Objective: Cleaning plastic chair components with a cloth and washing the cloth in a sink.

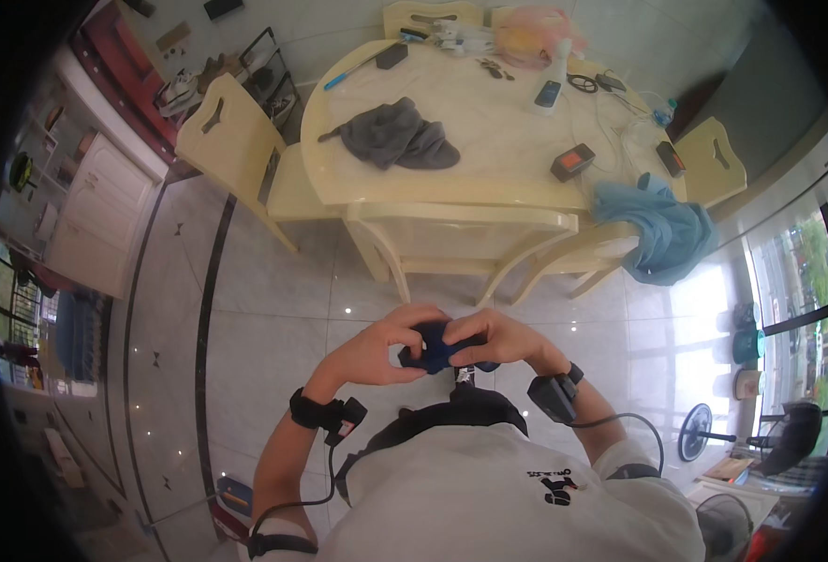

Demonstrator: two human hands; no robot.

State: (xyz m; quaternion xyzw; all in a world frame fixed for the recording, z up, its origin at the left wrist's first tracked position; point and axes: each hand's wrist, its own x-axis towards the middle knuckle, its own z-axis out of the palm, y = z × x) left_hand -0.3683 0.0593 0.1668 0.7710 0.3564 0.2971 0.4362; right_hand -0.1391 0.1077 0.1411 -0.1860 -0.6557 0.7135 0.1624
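Observation:
Both my hands meet in front of my body, above the tiled floor. My left hand (379, 348) grips one side of a bunched dark blue cloth (436, 345), thumb and fingers curled round its edge. From the other side my right hand (493, 338) pinches the same cloth between thumb and fingers. The cloth is small and folded; its exact kind cannot be told. Beyond my hands stands a cream dining chair (463, 235), its back towards me, at an oval table (498, 133). A crumpled dark grey cloth (396, 137) lies on the table's left part.
Light blue fabric (656, 225) drapes over a chair at right. On the table are a white spray bottle (558, 67), a small black-and-orange box (573, 162), cables, keys (493, 69) and a pink plastic bag (537, 35). Another chair (235, 140) stands left; a weight plate (695, 432) is at lower right.

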